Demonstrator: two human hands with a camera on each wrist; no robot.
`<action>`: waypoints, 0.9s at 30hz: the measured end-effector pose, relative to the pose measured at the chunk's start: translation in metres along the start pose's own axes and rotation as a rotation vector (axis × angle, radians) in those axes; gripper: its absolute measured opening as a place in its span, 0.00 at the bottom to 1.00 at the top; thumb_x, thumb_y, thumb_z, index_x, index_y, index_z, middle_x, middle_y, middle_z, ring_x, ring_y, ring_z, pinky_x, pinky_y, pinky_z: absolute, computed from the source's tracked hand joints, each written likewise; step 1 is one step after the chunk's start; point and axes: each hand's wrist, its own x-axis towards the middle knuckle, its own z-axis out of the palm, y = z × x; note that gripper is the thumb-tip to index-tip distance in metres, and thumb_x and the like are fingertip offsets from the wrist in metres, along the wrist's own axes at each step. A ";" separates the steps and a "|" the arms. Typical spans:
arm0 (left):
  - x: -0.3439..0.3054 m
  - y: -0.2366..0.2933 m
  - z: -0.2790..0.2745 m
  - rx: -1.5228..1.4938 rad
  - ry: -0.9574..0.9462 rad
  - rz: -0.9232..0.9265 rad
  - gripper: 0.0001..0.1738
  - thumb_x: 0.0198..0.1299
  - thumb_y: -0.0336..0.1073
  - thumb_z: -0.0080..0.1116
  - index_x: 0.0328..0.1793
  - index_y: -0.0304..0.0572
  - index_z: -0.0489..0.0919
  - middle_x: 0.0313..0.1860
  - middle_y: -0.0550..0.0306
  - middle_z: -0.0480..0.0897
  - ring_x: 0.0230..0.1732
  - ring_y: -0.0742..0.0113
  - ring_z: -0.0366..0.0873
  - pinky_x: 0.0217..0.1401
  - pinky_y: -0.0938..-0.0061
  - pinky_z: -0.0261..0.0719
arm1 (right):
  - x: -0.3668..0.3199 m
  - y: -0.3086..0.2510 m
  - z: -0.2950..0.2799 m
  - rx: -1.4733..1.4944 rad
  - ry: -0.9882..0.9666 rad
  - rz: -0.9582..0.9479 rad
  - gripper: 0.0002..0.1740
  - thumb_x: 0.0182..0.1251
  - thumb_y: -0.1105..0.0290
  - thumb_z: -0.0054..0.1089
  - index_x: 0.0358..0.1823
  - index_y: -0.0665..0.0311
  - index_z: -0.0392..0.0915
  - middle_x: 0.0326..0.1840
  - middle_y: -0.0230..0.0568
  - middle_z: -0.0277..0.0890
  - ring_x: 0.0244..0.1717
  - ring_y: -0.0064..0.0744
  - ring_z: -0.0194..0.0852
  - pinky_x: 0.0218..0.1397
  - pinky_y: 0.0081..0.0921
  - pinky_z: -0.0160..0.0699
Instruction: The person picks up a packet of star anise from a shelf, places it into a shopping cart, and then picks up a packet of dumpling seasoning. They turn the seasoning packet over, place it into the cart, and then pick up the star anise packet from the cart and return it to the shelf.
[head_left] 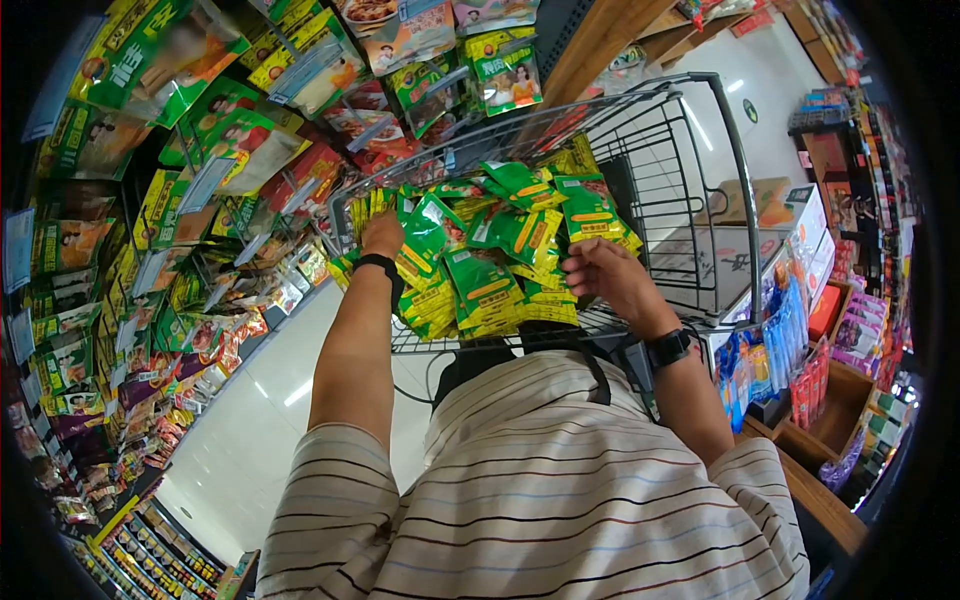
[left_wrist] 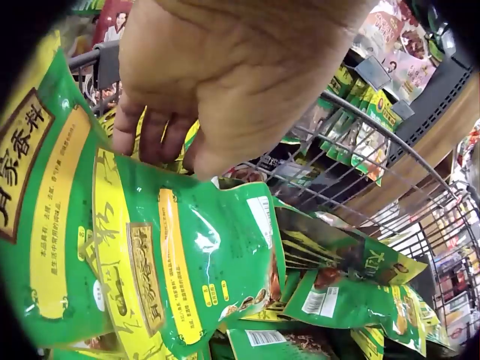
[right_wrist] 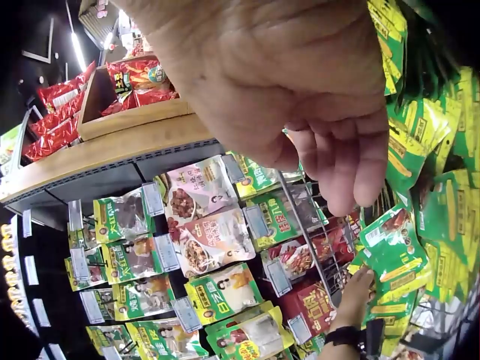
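Stretching our left arm forward, we hold our left hand (head_left: 383, 236) down in the left end of the shopping cart (head_left: 650, 165), its fingers bent downward behind the green-and-yellow packets (head_left: 482, 285); we cannot tell whether they grip one. Our right hand (head_left: 610, 278) hangs over the cart's right part, fingers loosely bent and holding nothing, the elbow bent and the forearm slanting in over the near rim. The packets lie heaped inside the cart, some flat, some on edge, reaching its near and left rims. Between our two hands we have open room above the heap; to the heap's right, the cart's wire mesh shows. Hanging packets (head_left: 510, 75) crowd along the cart's left and far edges, a wooden board (head_left: 598, 50) slants beyond its far rim, and cartons (head_left: 803, 232) stand to its right. Pale floor (head_left: 280, 420) shows at the cart's near left.
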 end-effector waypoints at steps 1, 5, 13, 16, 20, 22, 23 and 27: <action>0.000 0.002 0.002 0.013 0.003 -0.007 0.18 0.68 0.35 0.47 0.58 0.38 0.80 0.62 0.36 0.77 0.62 0.39 0.76 0.62 0.52 0.78 | -0.001 -0.001 -0.001 0.007 0.005 0.000 0.14 0.76 0.63 0.52 0.50 0.65 0.76 0.41 0.40 0.82 0.38 0.30 0.82 0.43 0.28 0.83; 0.002 0.010 0.000 -0.013 -0.069 -0.045 0.21 0.69 0.39 0.47 0.64 0.40 0.77 0.66 0.36 0.73 0.64 0.39 0.74 0.64 0.50 0.76 | -0.002 -0.001 -0.006 0.015 0.005 0.004 0.13 0.77 0.62 0.52 0.50 0.65 0.76 0.41 0.39 0.82 0.37 0.30 0.82 0.42 0.28 0.83; 0.021 -0.008 0.027 -0.208 -0.138 -0.102 0.23 0.69 0.45 0.49 0.62 0.37 0.78 0.63 0.34 0.76 0.64 0.35 0.72 0.62 0.50 0.72 | 0.003 0.000 -0.010 0.011 0.007 0.028 0.13 0.77 0.63 0.51 0.50 0.65 0.75 0.41 0.40 0.82 0.37 0.30 0.82 0.42 0.27 0.83; 0.027 -0.010 0.014 -0.153 -0.387 -0.087 0.26 0.72 0.43 0.44 0.72 0.39 0.71 0.74 0.38 0.64 0.68 0.36 0.68 0.69 0.46 0.71 | 0.001 -0.001 -0.009 0.017 0.008 0.025 0.13 0.77 0.63 0.51 0.50 0.66 0.75 0.41 0.40 0.82 0.38 0.30 0.82 0.42 0.27 0.83; 0.022 -0.013 0.034 -0.178 -0.178 -0.072 0.24 0.72 0.43 0.45 0.68 0.37 0.74 0.69 0.37 0.70 0.65 0.35 0.71 0.67 0.46 0.72 | 0.003 0.000 -0.011 0.009 0.021 0.028 0.13 0.78 0.63 0.50 0.50 0.65 0.76 0.40 0.40 0.82 0.38 0.30 0.83 0.42 0.28 0.83; 0.016 -0.011 0.043 -0.207 -0.048 -0.078 0.23 0.72 0.43 0.44 0.65 0.36 0.76 0.65 0.37 0.74 0.62 0.35 0.73 0.66 0.46 0.73 | 0.002 0.000 -0.012 0.010 0.028 0.034 0.13 0.78 0.63 0.50 0.50 0.65 0.76 0.40 0.40 0.82 0.37 0.30 0.83 0.42 0.29 0.83; 0.017 -0.013 0.043 -0.208 -0.081 -0.058 0.22 0.72 0.41 0.45 0.63 0.36 0.77 0.64 0.36 0.75 0.62 0.36 0.73 0.64 0.48 0.73 | 0.002 0.000 -0.012 0.011 0.027 0.033 0.13 0.78 0.63 0.50 0.50 0.65 0.76 0.40 0.39 0.82 0.37 0.30 0.83 0.42 0.29 0.83; 0.019 -0.027 0.034 -0.189 -0.186 0.034 0.19 0.72 0.37 0.42 0.56 0.35 0.80 0.60 0.37 0.78 0.59 0.38 0.74 0.61 0.52 0.74 | 0.002 -0.001 -0.012 0.005 0.024 0.029 0.13 0.77 0.63 0.50 0.49 0.64 0.76 0.40 0.39 0.82 0.37 0.30 0.83 0.42 0.29 0.83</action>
